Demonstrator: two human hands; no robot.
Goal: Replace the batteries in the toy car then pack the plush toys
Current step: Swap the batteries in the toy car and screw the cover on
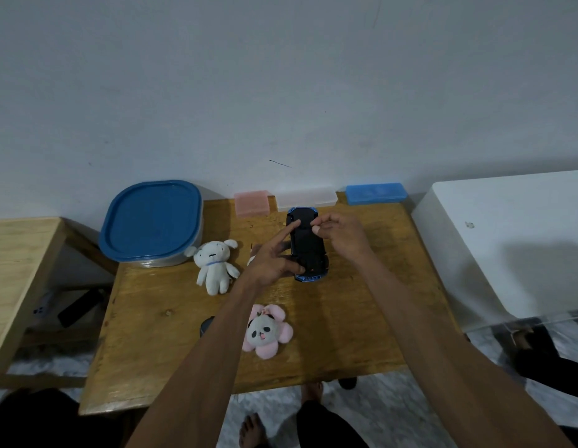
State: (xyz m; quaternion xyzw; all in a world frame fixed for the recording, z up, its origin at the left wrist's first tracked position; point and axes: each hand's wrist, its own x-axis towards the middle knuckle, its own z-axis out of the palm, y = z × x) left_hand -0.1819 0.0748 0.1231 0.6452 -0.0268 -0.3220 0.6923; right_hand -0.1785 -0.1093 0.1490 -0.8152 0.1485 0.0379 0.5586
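Head view: upturned toy car [306, 245] gripped by left hand [270, 265], right hand [341, 234] fingers pinching over it

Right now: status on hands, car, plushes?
Left hand grips toy car, belly up. Right hand pinching at its underside. White plush, panda plush unpacked on table. Container lidded.

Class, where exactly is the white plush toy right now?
The white plush toy lies on the wooden table, left of the toy car, beside the blue-lidded container.
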